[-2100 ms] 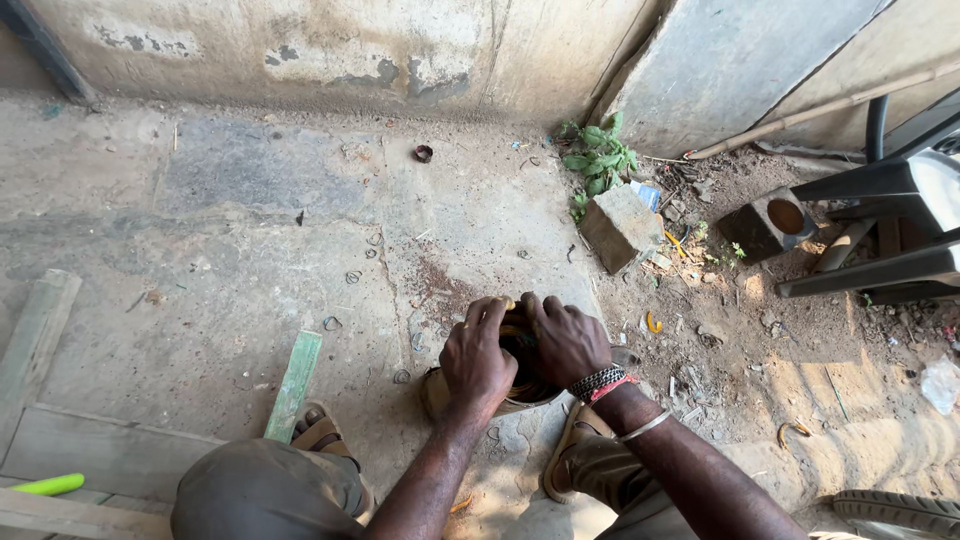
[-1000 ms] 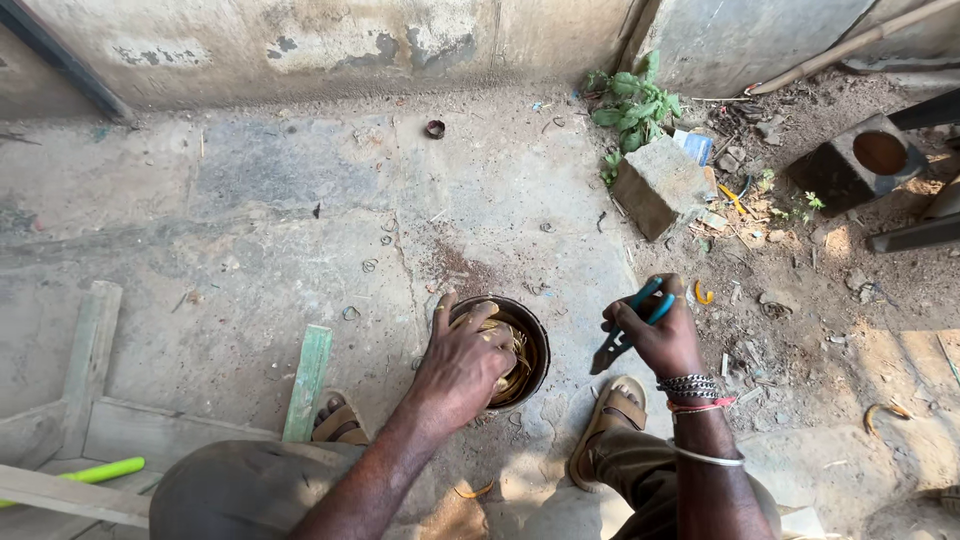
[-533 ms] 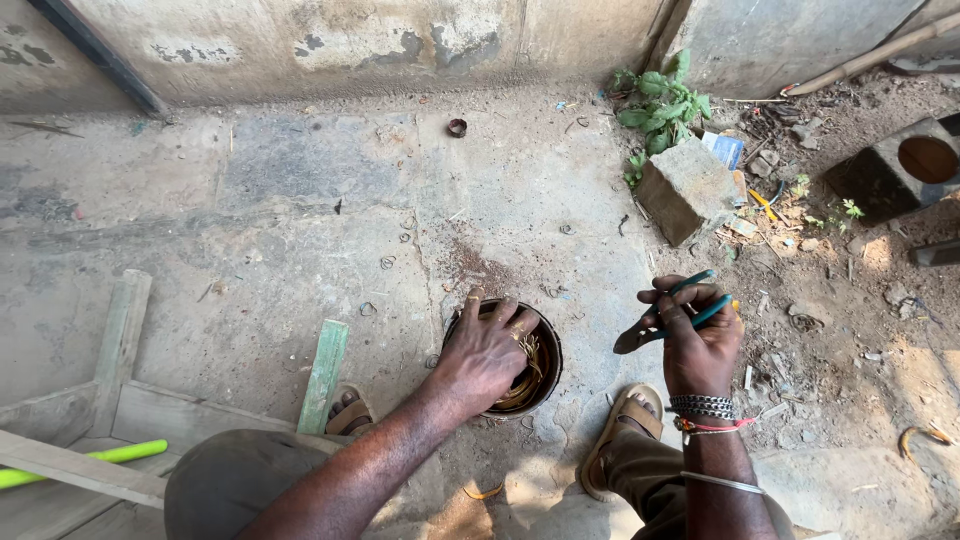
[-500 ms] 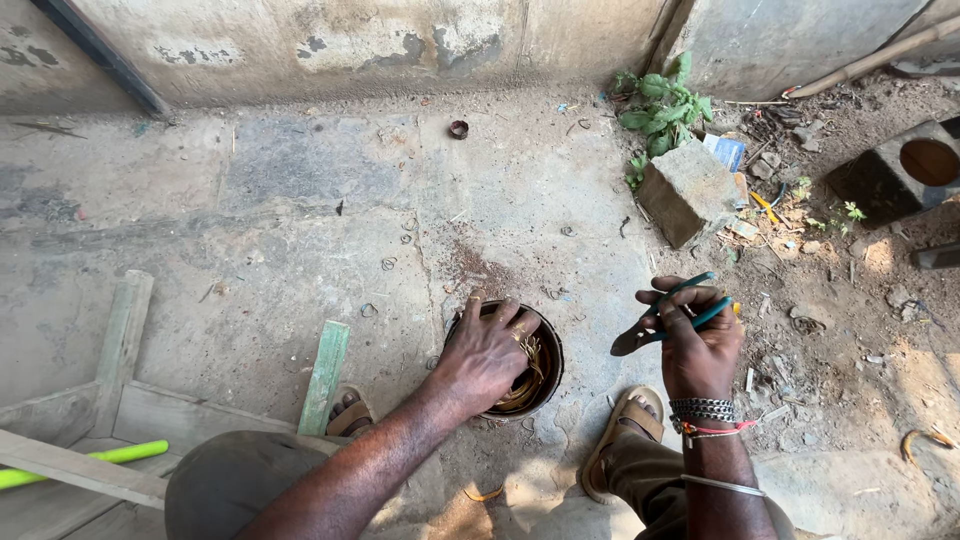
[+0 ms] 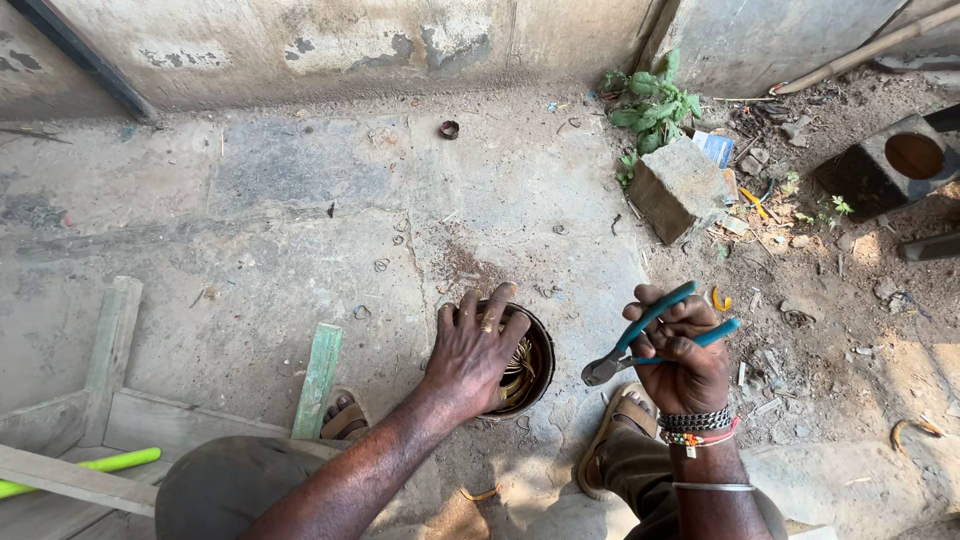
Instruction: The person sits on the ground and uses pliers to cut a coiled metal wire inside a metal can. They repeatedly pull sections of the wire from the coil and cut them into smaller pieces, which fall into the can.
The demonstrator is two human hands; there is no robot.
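While left hand [image 5: 478, 345] stays on bowl [image 5: 530, 365], pliers [image 5: 650, 335] raised

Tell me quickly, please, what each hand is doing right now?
Left hand: open, fingers spread over the round metal bowl.
Right hand: closed on the teal-handled pliers, raised above the ground.

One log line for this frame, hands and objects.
left hand: resting on round tin of wire | right hand: gripping teal-handled pliers | floor: concrete block
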